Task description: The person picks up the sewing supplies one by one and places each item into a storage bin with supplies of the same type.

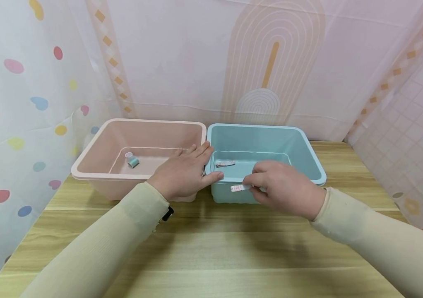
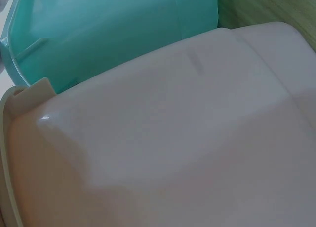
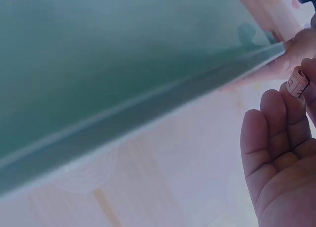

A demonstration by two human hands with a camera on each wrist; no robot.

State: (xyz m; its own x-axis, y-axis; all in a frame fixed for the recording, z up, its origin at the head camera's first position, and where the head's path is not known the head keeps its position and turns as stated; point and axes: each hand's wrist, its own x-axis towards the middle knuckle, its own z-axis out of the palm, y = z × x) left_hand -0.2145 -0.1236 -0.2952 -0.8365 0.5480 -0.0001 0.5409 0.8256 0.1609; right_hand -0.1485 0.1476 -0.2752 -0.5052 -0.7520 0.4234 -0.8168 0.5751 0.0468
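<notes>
My right hand (image 1: 286, 188) pinches a small white measuring tape (image 1: 240, 188) with red marks between thumb and fingers, in front of the teal bin's near rim. In the right wrist view the tape (image 3: 297, 82) looks rolled, with printed numbers and tick marks, and the other fingers extend beside it. My left hand (image 1: 183, 171) rests with fingers extended over the adjoining rims of the pink bin (image 1: 103, 176) and the teal bin (image 1: 316, 165). Inside the teal bin, near its left wall, lies a small slim printed piece (image 1: 225, 163).
A teal spool-like piece (image 1: 133, 162) and a small white round piece (image 1: 128, 155) lie in the pink bin. Both bins stand side by side on the wooden table (image 1: 211, 256). Patterned curtains (image 1: 174, 62) hang behind and at the sides.
</notes>
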